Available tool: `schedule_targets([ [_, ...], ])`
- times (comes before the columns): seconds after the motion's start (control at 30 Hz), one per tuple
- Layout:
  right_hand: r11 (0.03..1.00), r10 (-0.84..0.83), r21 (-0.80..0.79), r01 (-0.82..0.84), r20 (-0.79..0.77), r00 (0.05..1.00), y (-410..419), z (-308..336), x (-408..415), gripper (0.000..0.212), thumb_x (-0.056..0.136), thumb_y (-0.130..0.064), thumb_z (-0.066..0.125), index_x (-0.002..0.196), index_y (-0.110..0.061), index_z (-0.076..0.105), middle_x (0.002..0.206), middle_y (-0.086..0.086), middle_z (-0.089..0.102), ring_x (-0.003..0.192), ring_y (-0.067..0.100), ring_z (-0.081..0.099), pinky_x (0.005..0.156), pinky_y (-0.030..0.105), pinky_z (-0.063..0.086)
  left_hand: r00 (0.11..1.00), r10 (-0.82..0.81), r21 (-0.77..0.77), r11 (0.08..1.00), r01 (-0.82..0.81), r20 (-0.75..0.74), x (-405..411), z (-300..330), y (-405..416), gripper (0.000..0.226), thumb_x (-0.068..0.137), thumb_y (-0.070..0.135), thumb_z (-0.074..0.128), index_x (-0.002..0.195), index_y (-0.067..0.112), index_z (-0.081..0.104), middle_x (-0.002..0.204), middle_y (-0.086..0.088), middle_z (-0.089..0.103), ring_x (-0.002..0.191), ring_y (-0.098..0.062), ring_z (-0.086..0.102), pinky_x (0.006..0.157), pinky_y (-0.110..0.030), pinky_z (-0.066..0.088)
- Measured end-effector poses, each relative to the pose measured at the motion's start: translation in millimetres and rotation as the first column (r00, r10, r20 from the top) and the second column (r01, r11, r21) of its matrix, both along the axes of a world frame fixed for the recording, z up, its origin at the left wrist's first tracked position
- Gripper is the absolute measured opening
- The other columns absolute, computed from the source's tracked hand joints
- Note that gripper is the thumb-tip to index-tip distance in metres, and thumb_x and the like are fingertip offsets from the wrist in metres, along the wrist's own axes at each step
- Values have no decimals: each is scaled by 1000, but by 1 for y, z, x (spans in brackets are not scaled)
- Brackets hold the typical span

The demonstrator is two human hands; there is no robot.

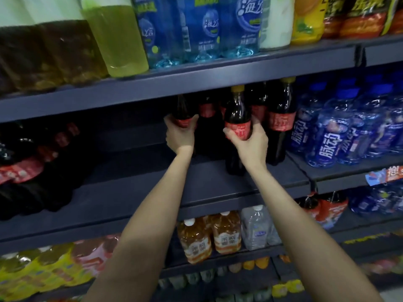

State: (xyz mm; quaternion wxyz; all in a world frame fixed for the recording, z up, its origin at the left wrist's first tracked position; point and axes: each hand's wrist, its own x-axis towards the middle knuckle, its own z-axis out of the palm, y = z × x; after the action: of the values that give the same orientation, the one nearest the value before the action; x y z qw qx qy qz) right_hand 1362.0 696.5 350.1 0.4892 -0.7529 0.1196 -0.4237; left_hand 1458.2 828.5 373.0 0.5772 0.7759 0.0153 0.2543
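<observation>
Reaching up past the orange bottles [226, 232] below, we have both hands on cola at the middle shelf [141, 192]. Our right hand [248, 141] grips the label of the front cola bottle [237, 114], yellow-capped, its base low by the near shelf edge. Our left hand [180, 137], a little farther in and to the left, curls thumb and fingers round the red label of a second cola bottle [184, 113]. Behind and right of these stands a cluster of cola bottles [280, 118], touching one another. We judge the facing-up only partly done: two bottles are in hand, a few are set, and whether ours go forward or back we cannot tell. Cola label writing is too blurred to read. Farther right the blue bottles [327, 136] read 脉动; on the upper blue bottles [209, 29], 海 starts the name.
</observation>
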Motion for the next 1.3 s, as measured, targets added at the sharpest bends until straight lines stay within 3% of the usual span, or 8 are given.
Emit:
schedule_targets([
  [0.23, 987, -6, -159, -18, -154, 988, 3, -39, -16, 96, 71, -32, 81, 147, -25, 22, 137, 6, 50, 125, 23, 48, 95, 31, 41, 984, -142, 176, 977, 123, 103, 44, -24, 15, 78, 83, 38, 70, 143, 8, 31, 143, -9, 44, 128, -25, 46, 99, -32, 37],
  [0.37, 989, 27, -140, -48, -146, 989, 14, -32, -2, 94, 72, -27, 82, 143, -26, 21, 121, 7, 63, 98, 23, 62, 78, 25, 43, 989, -150, 307, 942, 138, 15, 50, -57, 28, 84, 84, 32, 70, 150, 27, 18, 152, -1, 32, 132, -23, 41, 97, -41, 41],
  [0.57, 991, 47, -113, -73, -214, 976, 42, -25, 38, 93, 76, -19, 78, 146, -24, 17, 110, 20, 64, 91, 37, 64, 82, 39, 52, 984, -179, 269, 949, 166, 24, 65, -57, 21, 82, 84, 25, 69, 150, 20, 20, 151, -7, 34, 135, -24, 38, 104, -41, 36],
  [0.77, 969, 26, -226, -99, -307, 952, 42, -30, 31, 92, 82, -28, 72, 149, -23, 11, 136, 18, 46, 122, 34, 48, 92, 45, 47, 979, -182, 169, 966, 196, -94, 46, -54, 13, 87, 86, 21, 66, 151, 13, 9, 155, -12, 23, 140, -26, 30, 109, -36, 30],
  [0.9, 920, -26, -368, -133, -397, 918, 23, -29, -1, 63, 90, -35, 59, 144, -19, 29, 140, 9, 38, 127, 29, 40, 91, 41, 43, 966, -257, 82, 962, 259, -38, -9, -43, 20, 61, 87, 19, 64, 141, 14, 37, 140, -5, 45, 129, -19, 45, 102, -24, 35],
  [1.03, 889, -3, -432, -152, -338, 941, -7, -29, -57, 43, 92, -29, 57, 132, -17, 48, 127, 4, 54, 116, 25, 50, 84, 34, 43, 892, -451, 141, 886, 443, 29, -85, -34, 14, 29, 92, 21, 60, 120, 22, 55, 110, 11, 64, 108, -4, 58, 96, -25, 45],
  [1.17, 832, -233, -545, 101, -179, 956, -57, -46, -147, 25, 90, -26, 57, 110, -13, 64, 84, 1, 69, 82, 22, 64, 64, 30, 48, 727, -684, 266, 712, 650, 57, -156, -33, -24, 18, 95, 22, 55, 112, 20, 60, 98, 7, 68, 97, -3, 63, 88, -22, 49],
  [1.3, 778, -410, -560, 285, -110, 905, -117, -84, -269, 19, 92, -22, 53, 95, -9, 67, 75, 3, 64, 69, 22, 60, 61, 33, 47, 571, -807, 346, 585, 734, 151, -240, -72, -87, 16, 94, 20, 52, 102, 16, 65, 90, 10, 68, 87, -2, 65, 80, -19, 48],
])
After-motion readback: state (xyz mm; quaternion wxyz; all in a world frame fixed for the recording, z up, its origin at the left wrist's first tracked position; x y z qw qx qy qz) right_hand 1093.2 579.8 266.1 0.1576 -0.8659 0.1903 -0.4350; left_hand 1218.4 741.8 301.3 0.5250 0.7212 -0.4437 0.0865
